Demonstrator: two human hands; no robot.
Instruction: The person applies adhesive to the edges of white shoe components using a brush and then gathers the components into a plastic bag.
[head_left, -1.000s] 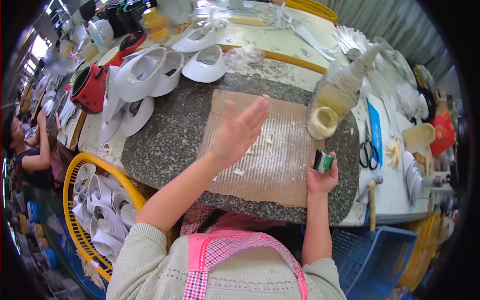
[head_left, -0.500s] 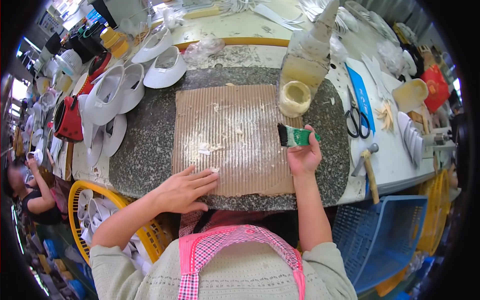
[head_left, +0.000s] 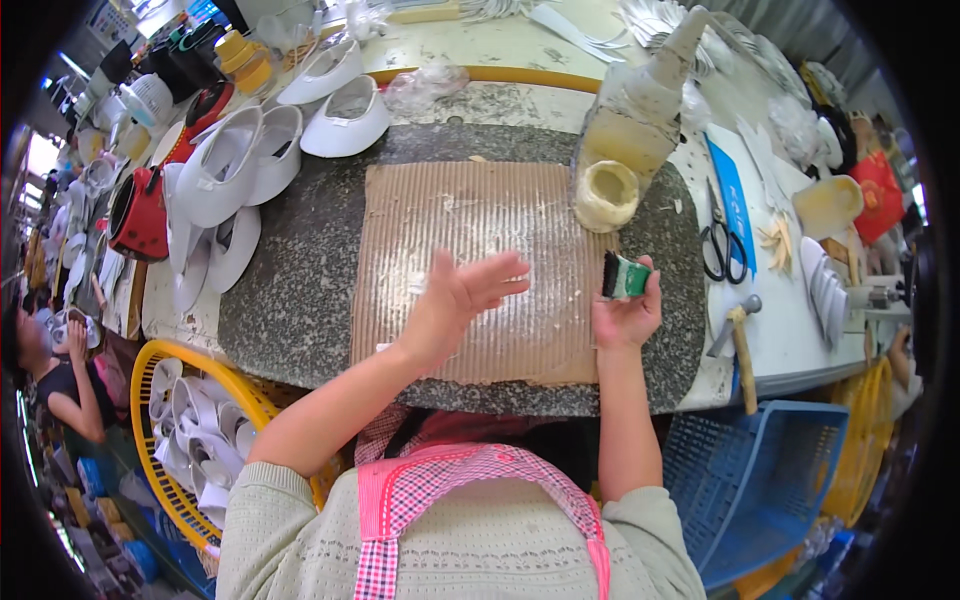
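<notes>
Glue-streaked cardboard sheet (head_left: 480, 270) covers a speckled stone worktop (head_left: 300, 290).

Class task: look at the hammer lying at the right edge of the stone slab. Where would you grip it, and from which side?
Grip the hammer by its wooden handle, probably from the near side: the handle points toward the person, the metal head lies farther away. The right hand beside it holds a green brush.

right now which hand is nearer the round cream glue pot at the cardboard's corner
Right. The right hand holds a green brush just below the round cream glue pot; the left hand is farther left.
</notes>
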